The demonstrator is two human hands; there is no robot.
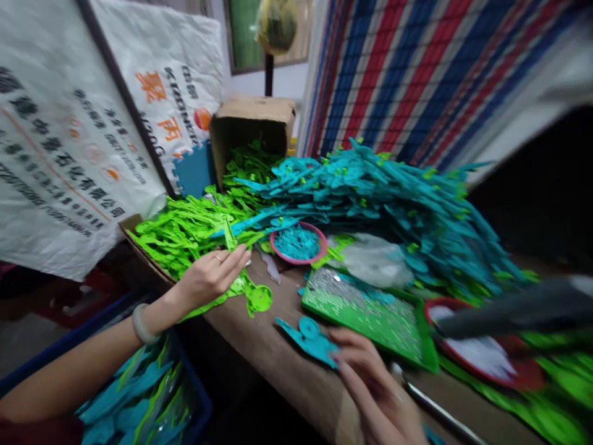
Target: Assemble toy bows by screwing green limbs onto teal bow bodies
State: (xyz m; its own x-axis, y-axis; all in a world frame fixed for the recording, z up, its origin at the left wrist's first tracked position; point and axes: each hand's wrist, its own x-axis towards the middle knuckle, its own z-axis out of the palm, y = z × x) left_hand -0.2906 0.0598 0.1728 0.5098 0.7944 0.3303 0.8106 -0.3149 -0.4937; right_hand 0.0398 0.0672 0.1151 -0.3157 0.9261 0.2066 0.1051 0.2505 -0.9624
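My left hand is closed on a bright green foam cut-out with a round end, at the edge of a heap of green foam pieces. My right hand sits low at the table's near edge, fingers pinching a teal foam piece that lies on the brown table. A pale bangle circles my left wrist. The right hand is smeared by motion.
A big pile of teal foam shapes fills the back. A pink-rimmed bowl holds teal bits. A green tray carries small silvery pieces. A red dish, a cardboard box and a blue bin stand around.
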